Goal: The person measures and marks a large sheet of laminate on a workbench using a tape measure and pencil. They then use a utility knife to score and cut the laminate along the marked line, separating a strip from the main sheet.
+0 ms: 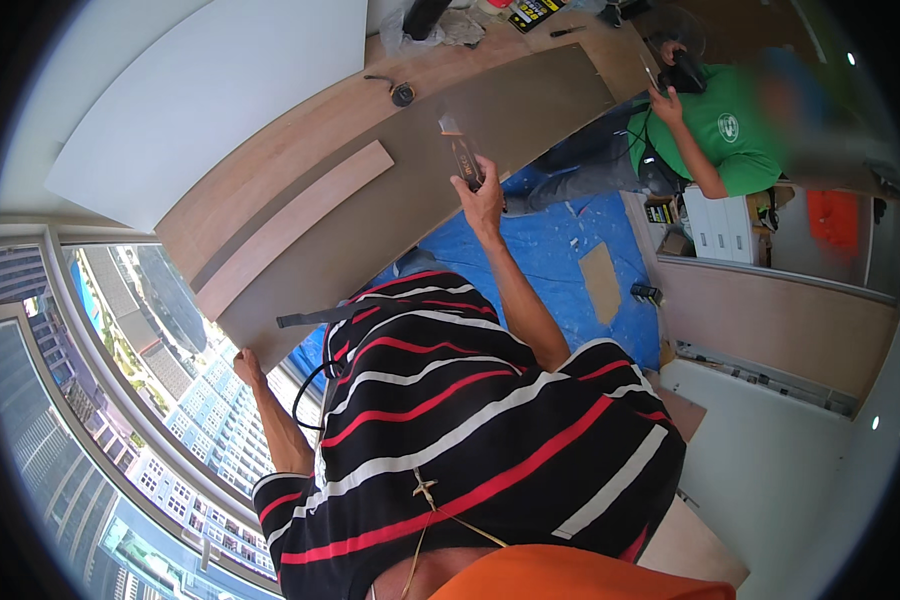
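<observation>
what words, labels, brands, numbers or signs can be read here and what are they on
Described by place, not copied out:
Black-and-yellow package at the top: bold lettering and figures.
Dark-handled tool in the right hand: small lettering along the handle, partly blurred.
Green shirt on another person: round white emblem, too small to read.
Small dark box on the blue sheet: markings too small to read.

one dark board (530, 110), one pale strip (300, 225) on it, one scraper (459, 153) above it, one tape measure (402, 95) beside it
</observation>
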{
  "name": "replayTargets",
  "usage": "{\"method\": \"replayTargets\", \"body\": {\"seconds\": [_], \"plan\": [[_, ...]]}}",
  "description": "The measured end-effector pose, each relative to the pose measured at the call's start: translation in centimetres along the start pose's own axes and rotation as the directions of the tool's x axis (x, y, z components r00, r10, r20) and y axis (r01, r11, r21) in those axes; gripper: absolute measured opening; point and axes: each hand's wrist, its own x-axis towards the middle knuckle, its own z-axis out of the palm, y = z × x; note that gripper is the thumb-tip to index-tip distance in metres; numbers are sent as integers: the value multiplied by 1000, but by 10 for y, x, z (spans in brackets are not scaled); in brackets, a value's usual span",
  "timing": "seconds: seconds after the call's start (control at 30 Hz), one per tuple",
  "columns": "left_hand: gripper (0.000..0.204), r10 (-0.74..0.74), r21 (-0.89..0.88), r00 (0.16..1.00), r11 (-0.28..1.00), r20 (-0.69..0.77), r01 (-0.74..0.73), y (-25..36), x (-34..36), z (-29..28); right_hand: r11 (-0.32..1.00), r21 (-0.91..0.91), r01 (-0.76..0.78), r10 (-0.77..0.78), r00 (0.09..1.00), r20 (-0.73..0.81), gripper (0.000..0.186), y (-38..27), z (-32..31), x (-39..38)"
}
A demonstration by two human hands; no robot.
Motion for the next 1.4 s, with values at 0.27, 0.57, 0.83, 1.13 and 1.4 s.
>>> {"method": "replayTargets", "body": {"seconds": [0.27,0.57,0.83,1.13,1.4], "plan": [[61,31,-432,981,900,192,56,6,4,-16,1000,6,27,-27,1000,11,53,-7,1,1],[28,-217,-544,941,772,260,328,40,2,-28,999,-42,31,-30,999,22,54,9,5,-1],[36,-152,-544,938,781,311,307,32,14,-25,996,-55,68,-63,995,80,54,17,9,-6],[39,-56,-605,969,772,240,195,11,29,-5,995,-68,74,-68,994,83,54,22,12,-9],[46,-92,-512,968,835,235,204,26,27,14,998,-30,59,-55,992,117,54,15,12,-8]]}}
